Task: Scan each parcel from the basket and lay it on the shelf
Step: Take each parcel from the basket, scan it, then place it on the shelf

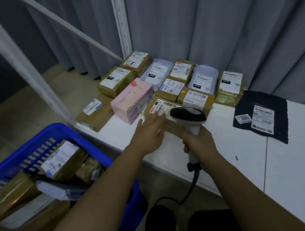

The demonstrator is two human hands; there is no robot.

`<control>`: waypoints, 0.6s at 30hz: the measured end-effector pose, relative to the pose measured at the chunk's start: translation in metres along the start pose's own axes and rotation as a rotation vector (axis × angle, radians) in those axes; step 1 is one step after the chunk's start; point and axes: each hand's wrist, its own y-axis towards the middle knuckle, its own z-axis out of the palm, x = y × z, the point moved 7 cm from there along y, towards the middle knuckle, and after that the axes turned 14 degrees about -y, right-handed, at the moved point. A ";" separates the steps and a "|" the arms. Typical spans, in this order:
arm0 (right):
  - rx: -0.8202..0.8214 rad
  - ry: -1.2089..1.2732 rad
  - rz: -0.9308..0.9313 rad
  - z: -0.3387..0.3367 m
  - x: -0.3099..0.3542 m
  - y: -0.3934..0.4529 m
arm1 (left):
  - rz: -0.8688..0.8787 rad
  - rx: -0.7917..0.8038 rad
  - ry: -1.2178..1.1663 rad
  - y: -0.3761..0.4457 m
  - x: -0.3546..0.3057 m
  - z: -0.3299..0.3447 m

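Observation:
My left hand [151, 130] lies flat with straight fingers on a brown cardboard parcel [163, 106] at the front of the white shelf [232, 142]. My right hand [198, 142] grips the handle of a white and black barcode scanner [188, 118], whose head hangs just above that parcel's right end. The blue basket [84, 144] stands at lower left and holds several more boxes and a grey mailer bag [59, 188].
Several scanned parcels sit in rows at the shelf's back left: brown boxes, a pink box [132, 100] and grey mailers [203, 80]. A black mailer [262, 118] lies to the right. White shelf posts [120, 18] and grey curtains stand behind. The scanner's cable [188, 193] hangs off the front edge.

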 end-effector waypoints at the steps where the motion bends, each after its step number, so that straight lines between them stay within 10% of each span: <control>1: 0.041 -0.007 -0.028 0.009 0.007 -0.008 | -0.038 -0.038 -0.044 -0.018 0.002 -0.012; 18: 0.781 -0.227 -0.265 0.260 0.051 -0.243 | -0.699 -0.808 -0.455 -0.432 0.130 -0.132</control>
